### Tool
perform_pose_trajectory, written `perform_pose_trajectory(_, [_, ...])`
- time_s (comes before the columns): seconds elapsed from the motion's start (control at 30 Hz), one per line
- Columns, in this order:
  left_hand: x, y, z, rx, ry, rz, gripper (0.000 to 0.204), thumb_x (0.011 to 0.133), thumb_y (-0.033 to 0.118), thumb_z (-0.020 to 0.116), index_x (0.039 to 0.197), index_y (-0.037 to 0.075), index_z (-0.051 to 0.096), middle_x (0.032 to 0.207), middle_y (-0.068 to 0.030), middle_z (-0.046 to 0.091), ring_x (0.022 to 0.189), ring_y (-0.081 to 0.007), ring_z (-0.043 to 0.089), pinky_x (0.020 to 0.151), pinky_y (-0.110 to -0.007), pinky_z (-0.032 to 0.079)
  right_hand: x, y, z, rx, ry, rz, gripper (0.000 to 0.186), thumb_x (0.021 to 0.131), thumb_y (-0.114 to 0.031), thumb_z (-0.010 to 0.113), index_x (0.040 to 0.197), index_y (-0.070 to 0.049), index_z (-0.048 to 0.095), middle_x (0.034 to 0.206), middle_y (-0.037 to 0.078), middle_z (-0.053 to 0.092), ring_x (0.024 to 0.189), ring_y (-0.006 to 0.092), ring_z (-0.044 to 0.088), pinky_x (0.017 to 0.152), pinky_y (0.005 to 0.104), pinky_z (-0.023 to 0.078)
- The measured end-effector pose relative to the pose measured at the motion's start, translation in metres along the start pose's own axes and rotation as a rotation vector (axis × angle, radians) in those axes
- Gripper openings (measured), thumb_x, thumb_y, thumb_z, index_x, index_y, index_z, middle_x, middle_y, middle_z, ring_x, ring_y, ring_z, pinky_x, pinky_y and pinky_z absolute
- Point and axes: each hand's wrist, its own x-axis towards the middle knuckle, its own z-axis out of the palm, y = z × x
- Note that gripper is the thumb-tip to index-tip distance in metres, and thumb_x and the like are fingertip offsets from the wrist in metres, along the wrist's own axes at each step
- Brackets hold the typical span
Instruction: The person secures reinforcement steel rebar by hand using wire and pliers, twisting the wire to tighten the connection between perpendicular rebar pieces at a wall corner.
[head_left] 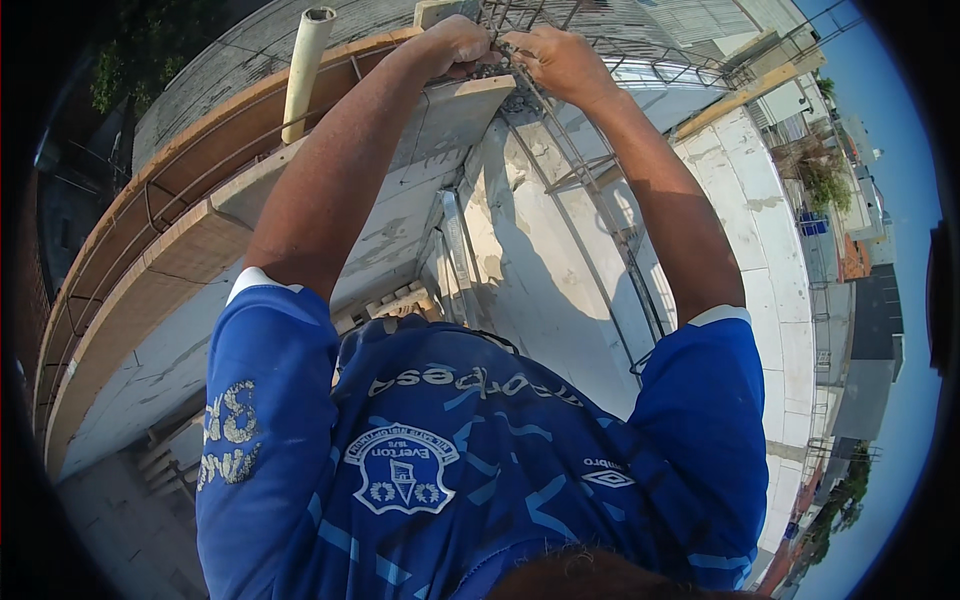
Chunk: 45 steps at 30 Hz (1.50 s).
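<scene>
Both my arms reach up to a joint of steel reinforcing bars (505, 22) at the top of the view. My left hand (458, 43) is closed at the left side of the joint, its fingers bent in toward the bars. Opposite it, my right hand (562, 65) has its thumb and fingers pinched together at the same joint. Whatever lies between the fingertips is too small to make out. A long, narrow rebar cage (603, 205) runs down from beneath my right hand. Rough grey concrete (522, 98) shows just below the hands.
Curved wooden formwork (150, 262) with thin bars inside sweeps along the left. An off-white pipe (306, 75) stands up from it. A white block wall (750, 190) rises at right, with a timber plank (745, 98) near its top. Rooftops lie beyond, far below.
</scene>
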Motion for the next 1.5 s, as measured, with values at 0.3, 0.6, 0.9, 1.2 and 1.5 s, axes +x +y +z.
perform_pose_trajectory(0.3, [-0.021,0.003,-0.018,-0.077,-0.105,-0.017,0.013,0.087,0.017,0.073,0.085,0.006,0.068,0.074,-0.0008,0.059,0.065,-0.0118,0.056,0.06,-0.028,0.049,0.014,-0.006,-0.008,-0.209,-0.192,-0.176,0.016,0.087,-0.016,0.056,0.098,-0.014,0.067,0.089,0.011,0.066,0.081,0.0328,0.071,0.067,0.0451,0.058])
perform_pose_trajectory(0.6, [-0.031,0.029,0.0,-0.141,-0.017,-0.064,0.01,0.086,0.011,0.072,0.088,0.001,0.07,0.072,-0.0026,0.061,0.059,-0.0127,0.056,0.051,-0.028,0.046,0.007,-0.003,-0.013,-0.313,-0.313,-0.161,0.012,0.088,-0.017,0.055,0.095,-0.01,0.062,0.089,0.012,0.065,0.082,0.0323,0.071,0.067,0.0454,0.059])
perform_pose_trajectory(0.9, [0.007,0.006,0.002,0.385,-0.034,0.282,0.009,0.087,0.008,0.07,0.083,0.0,0.071,0.06,-0.0057,0.06,0.045,-0.0129,0.051,0.044,-0.033,0.04,0.009,0.004,-0.011,-0.294,-0.208,-0.159,0.015,0.088,-0.015,0.053,0.095,-0.01,0.065,0.093,0.012,0.067,0.085,0.0328,0.072,0.07,0.0443,0.059])
perform_pose_trajectory(1.2, [0.005,0.003,0.005,0.386,-0.015,0.207,0.022,0.083,0.025,0.067,0.078,0.006,0.076,0.07,-0.0127,0.07,0.067,-0.0251,0.071,0.065,-0.037,0.056,0.009,0.011,-0.004,-0.282,-0.248,-0.193,0.03,0.082,-0.006,0.059,0.112,-0.013,0.061,0.093,0.01,0.062,0.085,0.0325,0.069,0.072,0.0433,0.058])
perform_pose_trajectory(1.5, [-0.019,0.057,0.015,0.284,0.125,-0.273,0.021,0.079,0.019,0.073,0.079,-0.002,0.074,0.077,-0.014,0.073,0.07,-0.0229,0.072,0.062,-0.036,0.058,0.0,0.009,-0.004,-0.274,-0.205,-0.168,0.027,0.086,-0.009,0.057,0.112,-0.012,0.061,0.094,0.01,0.062,0.084,0.0326,0.069,0.071,0.0434,0.057])
